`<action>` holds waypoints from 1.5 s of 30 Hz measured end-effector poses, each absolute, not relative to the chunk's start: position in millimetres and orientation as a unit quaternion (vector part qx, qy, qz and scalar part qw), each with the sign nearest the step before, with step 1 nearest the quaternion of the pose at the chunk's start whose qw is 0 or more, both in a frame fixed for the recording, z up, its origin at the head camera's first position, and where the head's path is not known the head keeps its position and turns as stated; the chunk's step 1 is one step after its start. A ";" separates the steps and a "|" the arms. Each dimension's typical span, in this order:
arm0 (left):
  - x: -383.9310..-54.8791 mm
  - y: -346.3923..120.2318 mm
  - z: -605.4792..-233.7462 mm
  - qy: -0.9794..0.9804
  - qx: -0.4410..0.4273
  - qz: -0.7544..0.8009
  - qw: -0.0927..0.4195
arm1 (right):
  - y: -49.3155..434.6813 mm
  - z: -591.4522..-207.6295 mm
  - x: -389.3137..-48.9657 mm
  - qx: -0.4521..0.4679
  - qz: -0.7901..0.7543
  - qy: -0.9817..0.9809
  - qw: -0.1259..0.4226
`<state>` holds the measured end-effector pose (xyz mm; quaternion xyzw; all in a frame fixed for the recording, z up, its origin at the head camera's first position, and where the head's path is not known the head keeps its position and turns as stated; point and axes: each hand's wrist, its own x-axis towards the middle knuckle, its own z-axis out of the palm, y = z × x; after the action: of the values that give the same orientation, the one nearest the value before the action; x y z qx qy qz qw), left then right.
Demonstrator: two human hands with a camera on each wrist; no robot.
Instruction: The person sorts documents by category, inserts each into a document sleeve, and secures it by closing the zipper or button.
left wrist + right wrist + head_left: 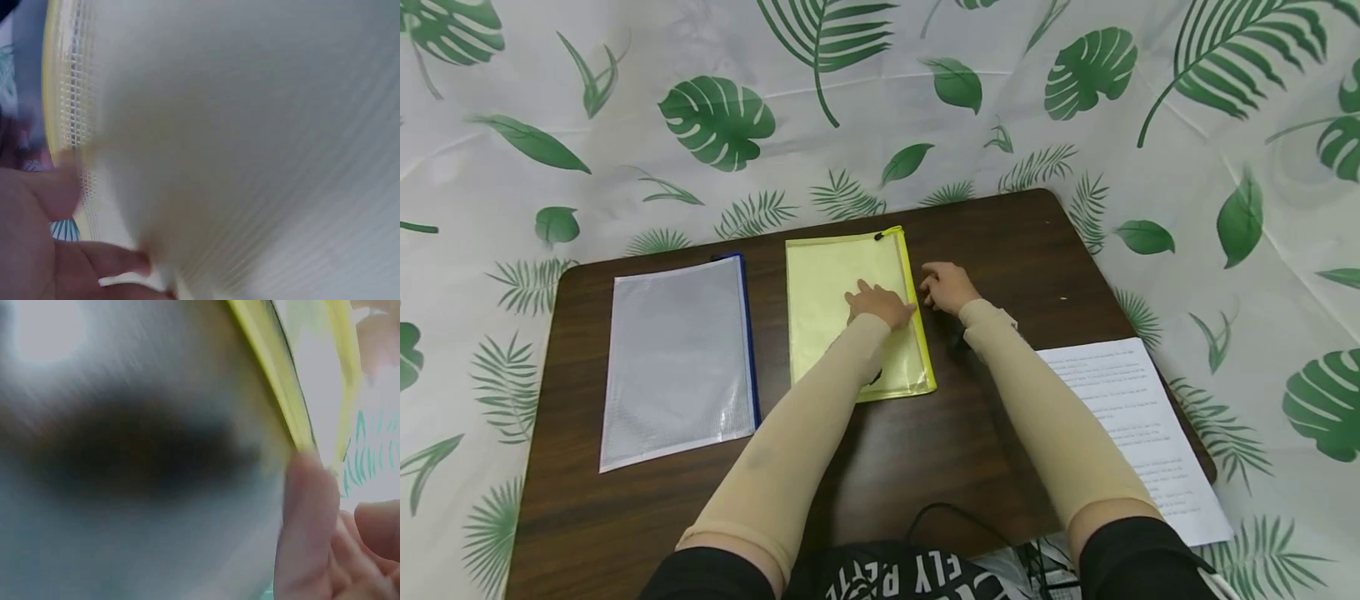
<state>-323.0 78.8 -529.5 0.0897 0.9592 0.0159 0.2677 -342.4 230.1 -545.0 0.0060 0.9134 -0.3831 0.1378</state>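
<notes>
A yellow mesh zip pouch (820, 292) lies flat on the table, its zipper along the right side and a dark pull at the top right. My left hand (882, 305) rests on the pouch with fingers spread, the thumb near the zipper edge. In the left wrist view, the fingers (112, 259) touch the ribbed mesh. Just right of the zipper edge is my right hand (950, 288), fingers loosely bent and holding nothing visible. The right wrist view has its fingertip close to the yellow zipper edge (275, 381); whether they touch, I cannot tell.
To the left lies a clear mesh zip pouch (677, 358) with a blue zipper edge. Printed paper sheets (1120, 408) lie at the right, partly under the right forearm and past the table edge. A black cable (955, 507) runs near the front.
</notes>
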 end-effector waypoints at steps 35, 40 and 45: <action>-329.3 51.7 -541.3 0.983 0.126 -0.017 0.135 | 171.3 -532.7 -408.2 -0.009 -0.426 0.905 -0.025; -363.0 29.2 -520.1 0.990 0.111 0.078 0.039 | 171.2 -534.0 -399.6 -0.004 -0.452 0.890 -0.058; -387.9 21.2 -516.0 0.975 0.108 0.191 -0.020 | 171.7 -538.1 -383.8 -0.020 -0.477 0.875 -0.078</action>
<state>-387.9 21.2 -516.0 0.1082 0.9755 0.1905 -0.0200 -383.8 171.7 -538.1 -0.0200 0.8752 -0.4769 -0.0783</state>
